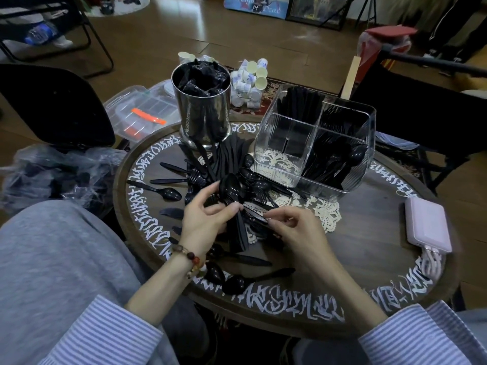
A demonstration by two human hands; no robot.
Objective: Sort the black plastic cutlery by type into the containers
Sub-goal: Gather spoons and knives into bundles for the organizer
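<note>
A spoon bundle (232,191) is gripped by the left hand (208,219), one piece (254,216) pinched by the right hand (292,230) (a loose grip could spill them)

Home living room: wooden floor (163,35), rug (271,88).

Dim, cool indoor light; floor glare at top; wide-angle bending at blurred edges.

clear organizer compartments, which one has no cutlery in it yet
The front-left compartment of the clear organizer; the lace doily shows through it, while the other compartments hold black cutlery.
</note>
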